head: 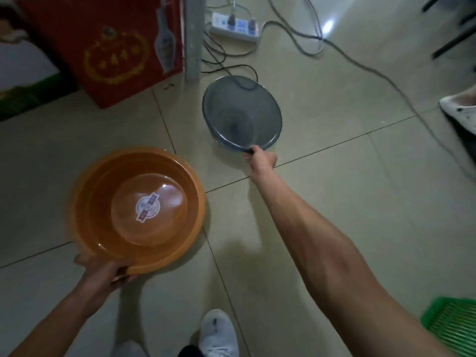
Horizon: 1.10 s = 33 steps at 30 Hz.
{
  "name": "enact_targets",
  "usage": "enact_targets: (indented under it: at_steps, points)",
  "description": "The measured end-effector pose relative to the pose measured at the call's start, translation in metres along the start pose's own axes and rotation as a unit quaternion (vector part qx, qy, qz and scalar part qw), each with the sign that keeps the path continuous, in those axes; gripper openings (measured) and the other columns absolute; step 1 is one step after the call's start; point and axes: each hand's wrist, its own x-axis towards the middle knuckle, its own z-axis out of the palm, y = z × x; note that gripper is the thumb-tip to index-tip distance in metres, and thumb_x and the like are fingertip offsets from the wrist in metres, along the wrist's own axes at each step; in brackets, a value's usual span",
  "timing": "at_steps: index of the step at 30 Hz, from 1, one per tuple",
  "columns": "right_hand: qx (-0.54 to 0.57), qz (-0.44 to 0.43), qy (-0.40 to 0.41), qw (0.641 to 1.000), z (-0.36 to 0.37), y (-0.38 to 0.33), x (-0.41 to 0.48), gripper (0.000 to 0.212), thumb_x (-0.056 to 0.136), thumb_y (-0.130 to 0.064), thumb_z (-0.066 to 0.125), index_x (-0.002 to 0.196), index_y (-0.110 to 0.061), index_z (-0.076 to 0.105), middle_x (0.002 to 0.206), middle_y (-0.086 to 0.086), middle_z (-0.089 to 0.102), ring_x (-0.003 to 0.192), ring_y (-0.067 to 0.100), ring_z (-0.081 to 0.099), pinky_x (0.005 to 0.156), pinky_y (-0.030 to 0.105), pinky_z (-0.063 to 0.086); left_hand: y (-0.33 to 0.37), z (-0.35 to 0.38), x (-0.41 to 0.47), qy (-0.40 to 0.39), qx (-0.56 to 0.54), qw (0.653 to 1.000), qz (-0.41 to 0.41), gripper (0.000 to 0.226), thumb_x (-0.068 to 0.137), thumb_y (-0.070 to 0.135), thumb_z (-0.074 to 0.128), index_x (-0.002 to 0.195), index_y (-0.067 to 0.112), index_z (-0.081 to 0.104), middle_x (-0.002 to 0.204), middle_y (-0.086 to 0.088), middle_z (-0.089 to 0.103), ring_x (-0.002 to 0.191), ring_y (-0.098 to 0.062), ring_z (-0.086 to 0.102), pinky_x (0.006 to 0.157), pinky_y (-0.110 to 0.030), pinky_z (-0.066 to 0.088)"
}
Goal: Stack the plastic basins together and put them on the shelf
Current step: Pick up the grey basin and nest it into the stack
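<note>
An orange translucent basin [108,202] with a round sticker on its bottom is held over the tiled floor at the lower left. My left hand [103,273] grips its near rim. Farther away, at centre, a grey-blue translucent basin [231,106] is tilted up on the floor. My right hand [260,158] is stretched out and pinches that basin's near rim. The two basins are apart, about a tile's width between them. No shelf surface is recognisable in view.
A red carton [108,47] and a grey metal post [192,37] stand at the back left. A power strip [235,25] with trailing cables [360,65] lies behind the grey basin. A green plastic basket [453,325] is at lower right. Another person's shoe [458,109] shows at right.
</note>
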Motion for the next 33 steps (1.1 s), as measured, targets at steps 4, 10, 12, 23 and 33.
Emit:
enact_targets:
  at_steps: [4, 10, 12, 23, 33]
  points:
    - [-0.076, -0.038, -0.086, 0.993, -0.002, -0.006, -0.045, 0.009, 0.088, -0.003, 0.063, 0.079, -0.002, 0.067, 0.066, 0.006, 0.068, 0.049, 0.009, 0.066, 0.059, 0.021, 0.055, 0.002, -0.001, -0.001, 0.004, 0.012, 1.0, -0.01, 0.046, 0.091, 0.004, 0.063, 0.136, 0.005, 0.052, 0.091, -0.01, 0.065, 0.074, -0.022, 0.063, 0.049, -0.03, 0.057]
    - [-0.216, -0.084, -0.322, 0.918, 0.002, 0.007, -0.143, 0.015, 0.095, -0.002, 0.061, 0.097, -0.012, 0.072, 0.087, 0.012, 0.075, 0.071, 0.013, 0.068, 0.07, 0.022, 0.059, 0.023, -0.001, -0.034, 0.016, -0.066, 0.996, -0.053, 0.041, 0.093, 0.047, 0.057, 0.125, 0.023, 0.049, 0.108, -0.011, 0.069, 0.082, -0.022, 0.063, 0.062, -0.035, 0.055]
    - [-0.264, -0.081, -0.373, 0.886, 0.005, 0.02, -0.16, 0.019, 0.098, -0.003, 0.059, 0.11, -0.009, 0.072, 0.1, 0.023, 0.077, 0.086, 0.022, 0.071, 0.084, 0.036, 0.061, 0.031, -0.007, -0.041, 0.031, -0.125, 0.991, -0.047, 0.052, 0.089, 0.07, 0.048, 0.113, 0.027, 0.065, 0.097, -0.011, 0.074, 0.074, -0.024, 0.069, 0.067, -0.037, 0.054]
    - [-0.569, -0.242, -0.233, 0.751, 0.019, 0.079, -0.188, 0.058, 0.093, -0.021, 0.06, 0.144, -0.017, 0.034, 0.124, 0.011, 0.052, 0.107, 0.027, 0.06, 0.089, 0.039, 0.058, 0.064, -0.034, -0.022, 0.091, -0.098, 0.991, 0.025, 0.08, 0.074, 0.073, 0.051, 0.131, 0.018, 0.054, 0.124, -0.015, 0.068, 0.103, -0.03, 0.066, 0.088, -0.041, 0.053]
    - [-0.605, -0.169, -0.243, 0.739, 0.035, 0.1, -0.173, 0.103, 0.084, -0.07, 0.05, 0.132, -0.063, -0.041, 0.168, 0.011, 0.0, 0.136, 0.044, 0.042, 0.108, 0.061, 0.046, 0.059, -0.014, -0.006, 0.127, 0.143, 0.981, 0.041, 0.089, 0.102, 0.012, 0.053, 0.16, 0.036, -0.011, 0.163, -0.029, 0.013, 0.141, -0.047, 0.041, 0.115, -0.052, 0.037]
